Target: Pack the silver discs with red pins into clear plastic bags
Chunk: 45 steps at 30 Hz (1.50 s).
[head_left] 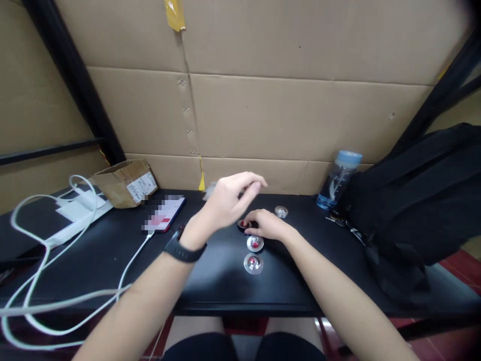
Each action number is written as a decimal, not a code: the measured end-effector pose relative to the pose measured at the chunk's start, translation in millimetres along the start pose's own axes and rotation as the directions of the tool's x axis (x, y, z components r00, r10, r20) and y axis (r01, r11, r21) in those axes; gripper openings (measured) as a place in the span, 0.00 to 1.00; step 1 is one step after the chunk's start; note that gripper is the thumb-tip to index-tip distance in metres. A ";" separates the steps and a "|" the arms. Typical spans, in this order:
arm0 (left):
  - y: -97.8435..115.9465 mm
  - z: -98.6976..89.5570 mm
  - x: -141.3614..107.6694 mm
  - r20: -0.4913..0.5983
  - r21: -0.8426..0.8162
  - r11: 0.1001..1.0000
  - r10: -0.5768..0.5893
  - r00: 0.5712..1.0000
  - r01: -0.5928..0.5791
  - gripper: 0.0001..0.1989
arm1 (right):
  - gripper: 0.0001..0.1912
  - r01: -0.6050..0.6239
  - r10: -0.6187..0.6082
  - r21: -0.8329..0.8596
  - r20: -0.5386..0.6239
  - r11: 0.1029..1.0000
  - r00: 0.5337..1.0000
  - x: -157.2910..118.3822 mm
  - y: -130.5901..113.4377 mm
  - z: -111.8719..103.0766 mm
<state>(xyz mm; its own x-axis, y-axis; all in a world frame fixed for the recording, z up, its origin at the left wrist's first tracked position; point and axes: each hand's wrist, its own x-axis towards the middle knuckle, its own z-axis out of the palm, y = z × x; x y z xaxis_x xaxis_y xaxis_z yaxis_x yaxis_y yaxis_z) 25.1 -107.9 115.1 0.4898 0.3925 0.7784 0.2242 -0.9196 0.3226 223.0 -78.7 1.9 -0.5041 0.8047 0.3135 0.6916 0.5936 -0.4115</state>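
My left hand (235,198), with a dark watch on its wrist, is raised above the black table. Its fingers are loosely bent, a gap shows between thumb and fingers, and no object is visible in it. My right hand (267,224) rests low at the table, fingertips closed round a small round disc with a red centre (243,224); they partly cover it. Just in front of it lie a silvery disc with a red centre (255,244) and a clear-rimmed disc with a red centre (253,263). Behind the right hand is a clear round piece (281,211).
On the left are a phone (165,213) on a white cable, a cardboard box (126,183) and a white power strip (80,210). A blue-capped bottle (338,180) and a black bag (417,200) stand right. Cardboard (255,120) walls the back.
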 end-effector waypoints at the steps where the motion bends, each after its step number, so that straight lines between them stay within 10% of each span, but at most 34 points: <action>1: -21.6 5.1 1.8 0.060 0.033 0.998 -0.053 0.997 0.051 0.12 | 0.08 0.017 -0.017 -0.012 0.019 1.000 1.000 1.1 0.4 0.5; 7: -110.8 37.4 -42.8 0.328 0.090 0.981 -0.193 0.925 0.173 0.11 | 0.08 0.146 -0.156 -0.113 -0.084 0.983 0.984 2.5 6.9 -4.6; 29: -107.7 34.7 -47.3 0.339 -0.009 0.971 -0.223 0.914 0.240 0.06 | 0.06 0.181 -0.193 -0.069 -0.257 0.981 0.947 -1.0 11.7 -26.6; 33: -122.2 22.6 -46.4 0.236 0.058 0.959 -0.283 0.930 0.278 0.09 | 0.06 0.016 -0.006 0.030 -0.327 0.999 0.945 -3.4 22.4 -35.7; 40: -162.6 6.3 -54.7 0.262 0.265 0.948 -0.247 0.933 0.176 0.09 | 0.13 -0.410 0.539 0.392 -0.315 0.823 0.781 -20.3 74.3 -52.8; 45: -180.3 15.4 -65.5 0.280 0.285 0.939 -0.272 0.920 0.191 0.08 | 0.12 -0.576 0.641 0.283 -0.286 0.767 0.712 -27.1 97.8 -48.0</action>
<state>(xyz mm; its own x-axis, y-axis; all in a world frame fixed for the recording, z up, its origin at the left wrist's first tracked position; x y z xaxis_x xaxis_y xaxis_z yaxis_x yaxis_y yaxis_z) -34.5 32.4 -2.3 0.6259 0.6165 0.4777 0.5443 -0.7840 0.2986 329.1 -42.9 -5.8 0.2325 0.9508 0.2046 0.6747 -0.0061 -0.7380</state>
